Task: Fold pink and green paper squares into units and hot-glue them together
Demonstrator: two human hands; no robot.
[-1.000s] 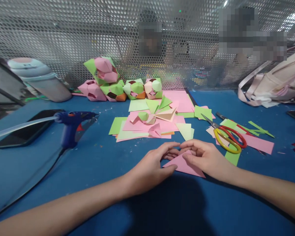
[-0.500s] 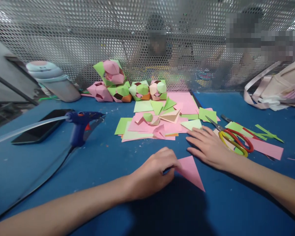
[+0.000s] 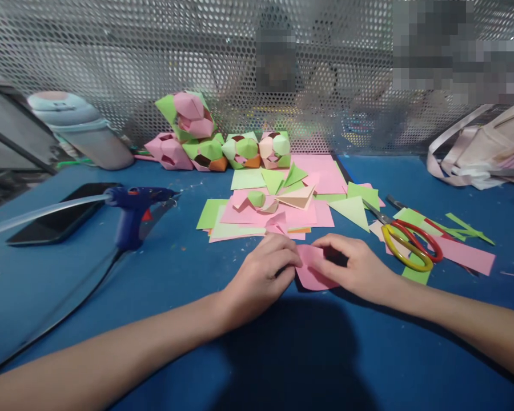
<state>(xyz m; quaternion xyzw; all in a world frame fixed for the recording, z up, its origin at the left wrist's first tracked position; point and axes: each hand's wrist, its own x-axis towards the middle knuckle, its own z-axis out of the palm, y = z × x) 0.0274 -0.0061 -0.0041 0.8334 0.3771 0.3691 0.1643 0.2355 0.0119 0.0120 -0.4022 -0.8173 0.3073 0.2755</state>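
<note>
A small sheet of pink paper (image 3: 312, 278) is held between my two hands, just above the blue table. My left hand (image 3: 263, 273) pinches its left edge with closed fingers. At the other side my right hand (image 3: 353, 264) grips it between thumb and fingers. Beyond them lies a heap of pink, green and pale paper (image 3: 293, 214), partly folded. Right of that is a pale green paper triangle (image 3: 351, 211). Scissors (image 3: 411, 245) with one red and one yellow handle rest on paper scraps near my right forearm.
A blue glue gun (image 3: 131, 217) with a trailing cord stands at left beside a dark phone (image 3: 64, 214). Folded paper balls (image 3: 205, 151) are stacked against the perforated metal screen (image 3: 360, 114). A tumbler (image 3: 85, 131) stands back left, a pale bag (image 3: 488, 148) back right.
My right hand has left the pale green triangle, come inward and taken hold of the pink paper. That paper, earlier a flat triangle in my left hand, now looks opened out. My view has shifted slightly.
</note>
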